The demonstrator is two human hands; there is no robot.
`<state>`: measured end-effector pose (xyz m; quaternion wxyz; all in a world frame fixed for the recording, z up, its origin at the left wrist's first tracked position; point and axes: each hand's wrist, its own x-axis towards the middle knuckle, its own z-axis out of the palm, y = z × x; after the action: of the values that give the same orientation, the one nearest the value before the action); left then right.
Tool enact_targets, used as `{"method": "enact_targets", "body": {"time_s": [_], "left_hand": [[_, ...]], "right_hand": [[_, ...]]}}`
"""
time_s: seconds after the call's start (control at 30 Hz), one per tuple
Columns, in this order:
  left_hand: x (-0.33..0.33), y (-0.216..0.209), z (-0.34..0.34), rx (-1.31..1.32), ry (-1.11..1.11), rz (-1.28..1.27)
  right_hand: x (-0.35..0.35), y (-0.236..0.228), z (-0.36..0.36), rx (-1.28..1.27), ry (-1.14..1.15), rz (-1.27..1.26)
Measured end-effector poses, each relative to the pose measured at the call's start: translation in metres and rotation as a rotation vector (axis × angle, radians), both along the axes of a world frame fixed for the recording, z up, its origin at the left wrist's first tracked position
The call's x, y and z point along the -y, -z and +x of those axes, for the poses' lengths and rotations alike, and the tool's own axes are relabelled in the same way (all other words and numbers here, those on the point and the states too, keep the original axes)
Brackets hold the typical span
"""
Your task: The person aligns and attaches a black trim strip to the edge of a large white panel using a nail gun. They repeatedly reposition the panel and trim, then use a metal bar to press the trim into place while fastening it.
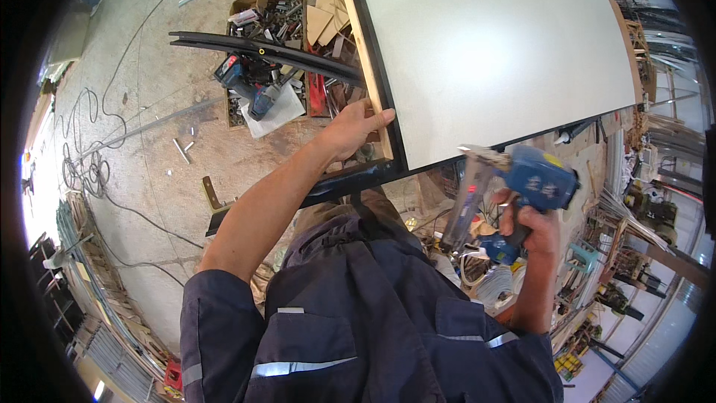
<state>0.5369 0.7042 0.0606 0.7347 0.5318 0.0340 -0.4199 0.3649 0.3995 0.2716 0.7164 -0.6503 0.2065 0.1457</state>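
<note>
A large white panel [492,52] with black edging [378,67] lies in front of me. Along its left side runs a pale wooden strip [361,41]. Near the panel's near left corner, my left hand [352,131] is closed round the wooden strip, its thumb over the top and its other fingers mostly hidden beneath. My right hand [535,230] grips the handle of a blue nail gun [538,177]. The gun is slightly blurred and held just off the panel's near edge, its slanted grey magazine [468,198] pointing down toward me.
On the floor at left, a wooden box [230,78] holds loose metal parts, with a cordless drill [257,98] on top. Black profiles [246,46] stretch across it. A dark cable [134,213] winds over the concrete. Shelves and stacked bars [675,123] crowd the right side.
</note>
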Motion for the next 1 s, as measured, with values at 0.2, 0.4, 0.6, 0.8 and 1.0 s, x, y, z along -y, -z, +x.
{"method": "enact_targets", "body": {"time_s": [0.2,0.4,0.6,0.8,1.0], "left_hand": [[0.000,-0.015,0.001,0.040,0.039,0.062],[-0.001,0.001,0.004,0.095,0.029,0.042],[-0.004,-0.010,0.002,0.133,-0.002,0.092],[-0.005,-0.011,0.005,0.159,0.013,0.079],[-0.001,-0.010,0.002,0.113,-0.018,0.110]], "right_hand": [[-0.087,-0.005,0.039,-0.164,-0.227,-0.405],[-0.114,-0.001,0.062,-0.150,-0.470,-0.845],[-0.129,0.002,0.063,-0.128,-0.460,-0.871],[-0.149,-0.005,0.064,-0.109,-0.532,-1.030],[-0.167,-0.006,0.065,-0.048,-0.518,-1.075]]}}
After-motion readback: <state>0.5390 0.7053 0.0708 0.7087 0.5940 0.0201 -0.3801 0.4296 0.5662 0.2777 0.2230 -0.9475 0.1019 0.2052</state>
